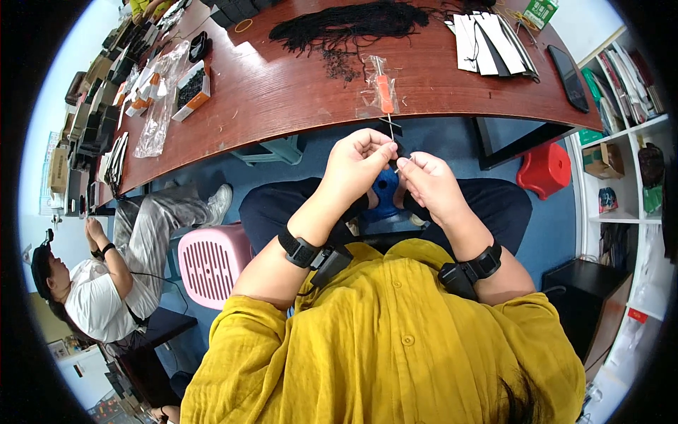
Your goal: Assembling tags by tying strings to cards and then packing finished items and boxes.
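Observation:
My left hand and my right hand are raised close together over my lap, just below the edge of the red-brown table. Left thumb and fingers pinch a thin black cord that runs up toward the table edge. My right hand pinches a small pale piece at its fingertips, a short way from the left fingers. Both wrists wear black bands. On the table above my hands lies an orange-handled tool in a clear bag. A heap of black cords lies farther back.
A stack of black and white cards and a dark phone lie at the table's right. Boxes and clear bags crowd its left. A pink stool stands at my left, a red stool at right. Another person sits left. Shelves stand right.

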{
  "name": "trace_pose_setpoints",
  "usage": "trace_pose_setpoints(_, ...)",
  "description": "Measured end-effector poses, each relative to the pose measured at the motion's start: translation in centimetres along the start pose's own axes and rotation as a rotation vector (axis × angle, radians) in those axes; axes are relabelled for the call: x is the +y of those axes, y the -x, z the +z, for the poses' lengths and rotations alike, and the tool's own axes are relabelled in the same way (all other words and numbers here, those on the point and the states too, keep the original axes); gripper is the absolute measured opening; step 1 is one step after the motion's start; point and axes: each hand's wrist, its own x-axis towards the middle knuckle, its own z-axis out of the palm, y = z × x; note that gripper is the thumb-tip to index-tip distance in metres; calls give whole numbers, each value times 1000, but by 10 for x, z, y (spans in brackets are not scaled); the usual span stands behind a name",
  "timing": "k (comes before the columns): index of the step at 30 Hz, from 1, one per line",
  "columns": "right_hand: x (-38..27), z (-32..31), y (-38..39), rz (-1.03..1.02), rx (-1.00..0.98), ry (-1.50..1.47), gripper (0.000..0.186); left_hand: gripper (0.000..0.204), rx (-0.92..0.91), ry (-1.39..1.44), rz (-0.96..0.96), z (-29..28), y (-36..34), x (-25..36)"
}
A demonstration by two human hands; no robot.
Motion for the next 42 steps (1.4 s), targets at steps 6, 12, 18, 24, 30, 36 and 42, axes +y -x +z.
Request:
trace_pose_setpoints(6,2,-4,-6,-12,39,128,27,6,-89,205,-87,-5,-4,3)
trace_pose_setpoints(12,10,-4,-2,43,7,331,25,9,-225,469,-227,-7,8,-2)
trace_pose_setpoints(18,5,-5,3,129,-44,377,22,18,-339,340,-91,-9,25,-4)
trace_pose_setpoints(24,15,-9,1,349,-246,257,18,27,-412,-381,56,-7,37,-5)
trace_pose_setpoints(30,29,-13,0,430,-325,188,18,24,-437,-807,268,-10,41,-8)
trace_pose_setpoints(36,28,-11,-1,357,-162,271,52,9,-367,-1010,399,-3,39,-9)
trace_pose_setpoints(42,29,-27,-1,242,-381,111,38,5,-361,-430,112,-5,48,-7)
